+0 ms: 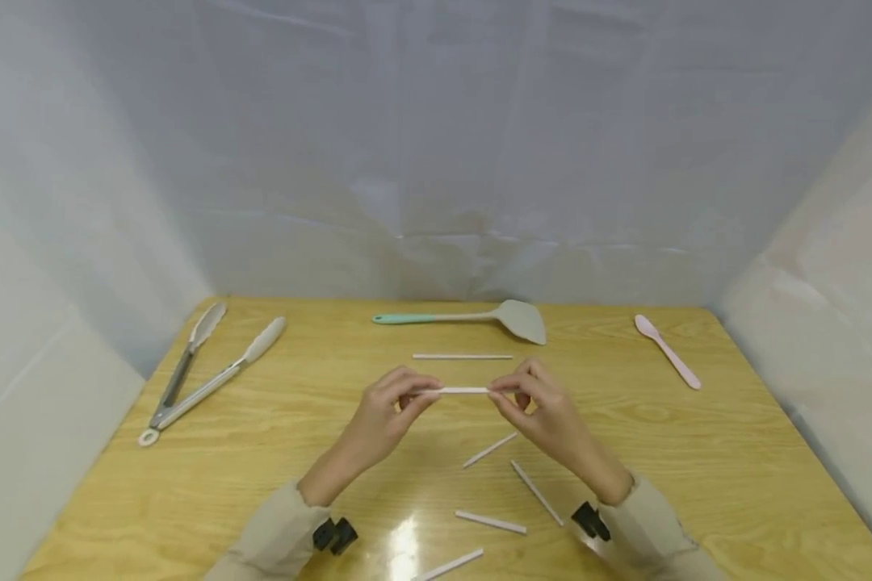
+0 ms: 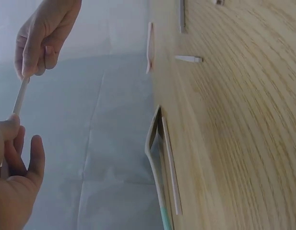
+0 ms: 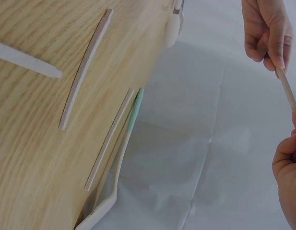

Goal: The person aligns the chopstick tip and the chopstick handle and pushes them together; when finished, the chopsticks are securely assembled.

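A thin white stick [image 1: 465, 390] is held level above the table, pinched at both ends. My left hand [image 1: 381, 411] grips its left end between thumb and fingertips. At the other end my right hand [image 1: 548, 410] pinches it in the same way. The left wrist view shows the bare middle of the stick [image 2: 20, 96] between the two hands, apart from the tabletop. Behind it a similar white stick [image 1: 462, 357] lies crosswise on the wood. Several more sticks are scattered below the hands, among them a slanted one [image 1: 490, 450] and another near my right wrist [image 1: 536, 492].
Metal tongs [image 1: 203, 395] lie spread at the left of the wooden table [image 1: 698, 460]. A spatula [image 1: 519, 321] with a turquoise handle rests along the back edge. A pink spoon [image 1: 667, 351] lies at the right. Pale sheeting [image 1: 443, 145] encloses the back and sides.
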Tool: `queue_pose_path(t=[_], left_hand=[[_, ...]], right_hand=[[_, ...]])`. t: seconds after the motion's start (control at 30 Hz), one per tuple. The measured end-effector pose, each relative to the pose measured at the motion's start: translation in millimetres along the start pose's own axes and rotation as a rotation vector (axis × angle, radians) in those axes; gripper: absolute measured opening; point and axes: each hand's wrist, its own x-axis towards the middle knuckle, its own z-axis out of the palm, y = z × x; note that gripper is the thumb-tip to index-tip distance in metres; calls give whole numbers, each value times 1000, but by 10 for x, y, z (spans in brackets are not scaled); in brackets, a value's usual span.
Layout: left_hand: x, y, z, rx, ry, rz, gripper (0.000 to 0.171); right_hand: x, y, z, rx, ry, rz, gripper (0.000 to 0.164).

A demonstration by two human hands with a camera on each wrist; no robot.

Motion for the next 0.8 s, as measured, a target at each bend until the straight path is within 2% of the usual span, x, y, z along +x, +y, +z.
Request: queue_pose_path(t=[0.2, 0.43, 0.6, 0.8], left_hand=[[-5, -36, 39, -7, -24, -65, 13], [39, -83, -15, 6, -73, -104, 14], [60, -115, -58, 12, -123, -136, 17], [55, -154, -80, 27, -144, -193, 18]], right_hand=[[-55, 67, 24, 18, -15, 23, 28], [-56, 153, 39, 31, -50, 34, 9], [-96, 223, 39, 30, -57, 59, 24], [-103, 245, 22, 23, -20, 108, 31]])
